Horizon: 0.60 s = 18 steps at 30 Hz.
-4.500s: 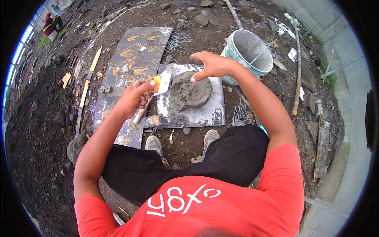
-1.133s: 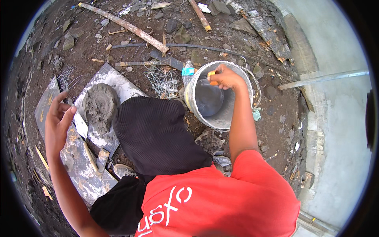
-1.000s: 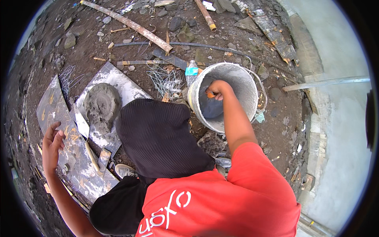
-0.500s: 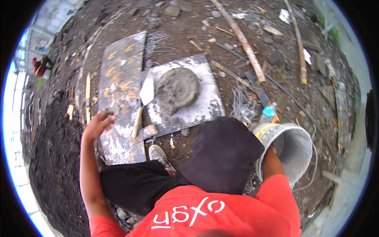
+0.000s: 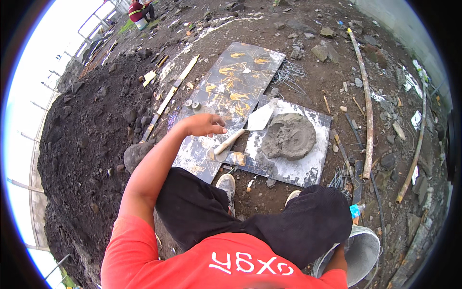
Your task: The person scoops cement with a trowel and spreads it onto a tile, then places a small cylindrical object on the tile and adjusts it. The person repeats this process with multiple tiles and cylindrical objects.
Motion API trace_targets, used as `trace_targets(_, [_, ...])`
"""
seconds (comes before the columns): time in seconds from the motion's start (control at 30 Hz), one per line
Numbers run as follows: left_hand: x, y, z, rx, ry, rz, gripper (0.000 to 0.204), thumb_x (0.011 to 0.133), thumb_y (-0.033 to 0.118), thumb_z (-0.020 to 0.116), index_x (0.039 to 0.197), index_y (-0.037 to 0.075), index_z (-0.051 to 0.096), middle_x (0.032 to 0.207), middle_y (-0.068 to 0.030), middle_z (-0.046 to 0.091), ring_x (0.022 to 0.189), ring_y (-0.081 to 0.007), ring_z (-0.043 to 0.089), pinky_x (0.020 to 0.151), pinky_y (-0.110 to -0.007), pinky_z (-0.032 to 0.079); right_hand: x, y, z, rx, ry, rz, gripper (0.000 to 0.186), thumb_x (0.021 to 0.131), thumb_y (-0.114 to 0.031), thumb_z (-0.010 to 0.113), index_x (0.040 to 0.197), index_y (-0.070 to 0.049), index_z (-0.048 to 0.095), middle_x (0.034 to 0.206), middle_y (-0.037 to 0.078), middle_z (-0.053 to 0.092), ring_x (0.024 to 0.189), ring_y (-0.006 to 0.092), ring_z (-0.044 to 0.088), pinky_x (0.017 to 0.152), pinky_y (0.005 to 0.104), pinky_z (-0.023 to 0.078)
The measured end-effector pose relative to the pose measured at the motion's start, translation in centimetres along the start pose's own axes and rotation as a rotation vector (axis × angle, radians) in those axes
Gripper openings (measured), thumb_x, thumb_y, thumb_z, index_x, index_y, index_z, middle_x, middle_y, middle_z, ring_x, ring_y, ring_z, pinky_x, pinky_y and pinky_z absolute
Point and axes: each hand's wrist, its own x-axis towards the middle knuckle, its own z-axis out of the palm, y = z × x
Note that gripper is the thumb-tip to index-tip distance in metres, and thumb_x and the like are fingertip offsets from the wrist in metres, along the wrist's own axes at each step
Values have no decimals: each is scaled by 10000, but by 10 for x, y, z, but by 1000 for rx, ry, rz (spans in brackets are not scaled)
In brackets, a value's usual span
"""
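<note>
My left hand hangs over the stained board with nothing in it, its fingers loosely bent and apart. Just below and right of it lies a trowel, its pale wooden handle toward me and its blade on the edge of a second, whitened board. A round mound of wet grey mortar, hollowed in its middle, sits on that board. At lower right my right forearm reaches to a mortar-caked bucket lying tilted beside my knee; the knee and bucket hide my right hand.
A water bottle lies by the bucket's mouth. Wire bundles and long poles rest on the stony ground. Dark soil is heaped at left, beside a narrow wooden strip. Another person is far off.
My view has swung left, so the boards and bucket now appear further right and lower. My left hand has come closer to the trowel handle. My right arm stays at the bucket.
</note>
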Motion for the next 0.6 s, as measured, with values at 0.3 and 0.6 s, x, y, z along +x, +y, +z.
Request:
trace_targets(0.3, [-5, -4, 0, -37, 57, 34, 509, 989, 421, 662, 1295, 16, 644, 985, -107, 737, 829, -185, 700, 766, -352, 566, -4, -6, -3, 184, 10, 49, 295, 891, -250, 713, 1106, -48, 691, 983, 155, 667, 883, 255, 653, 684, 437, 532])
trace_targets(0.6, [-3, -5, 0, -116, 184, 89, 295, 1004, 274, 621, 1086, -3, 684, 837, -85, 698, 723, -183, 696, 685, -366, 540, -6, -6, -11, 270, 9, 53, 270, 899, -254, 702, 1074, -49, 688, 942, 143, 658, 836, 250, 635, 654, 437, 509])
